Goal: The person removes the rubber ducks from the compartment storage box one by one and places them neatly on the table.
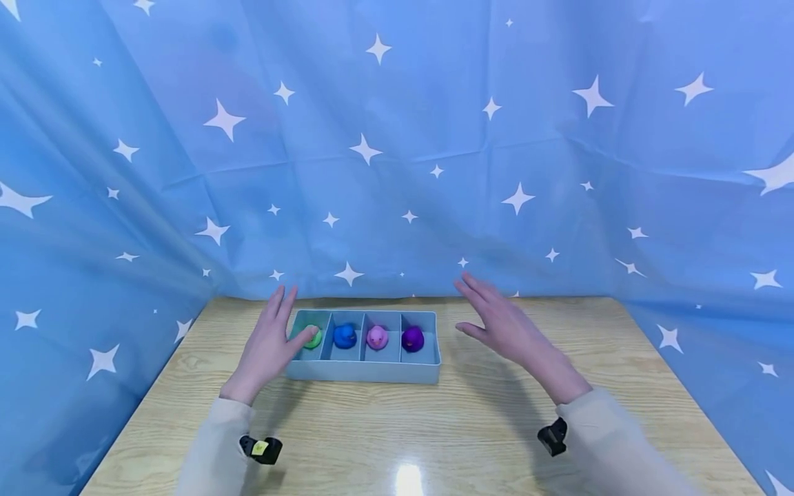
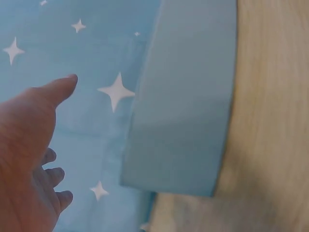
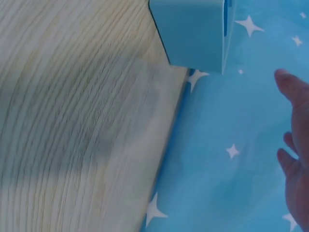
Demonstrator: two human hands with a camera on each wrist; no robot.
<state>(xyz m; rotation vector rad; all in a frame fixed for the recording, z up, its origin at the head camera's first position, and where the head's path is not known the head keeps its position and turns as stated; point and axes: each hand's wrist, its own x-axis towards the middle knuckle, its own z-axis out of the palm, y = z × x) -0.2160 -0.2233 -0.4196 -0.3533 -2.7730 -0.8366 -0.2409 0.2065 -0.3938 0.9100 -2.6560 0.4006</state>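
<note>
A light blue tray (image 1: 366, 372) with four compartments stands on the table. From left to right, its compartments hold a green toy duck (image 1: 315, 339), a blue toy duck (image 1: 344, 335), a pink toy duck (image 1: 377, 337) and a purple toy duck (image 1: 412, 339). My left hand (image 1: 267, 344) hovers at the tray's left end, fingers extended and holding nothing; its thumb partly hides the green duck. To the right of the tray, apart from it, my right hand (image 1: 505, 324) is raised with fingers extended. The tray's outer wall (image 2: 181, 106) shows beside the left hand in its wrist view.
The wood-grain table (image 1: 372, 427) reaches back to a blue curtain (image 1: 422, 151) with white stars, which also hangs at both sides. Each wrist wears a black camera strap, one at the left sleeve (image 1: 217, 448) and one at the right sleeve (image 1: 614, 441).
</note>
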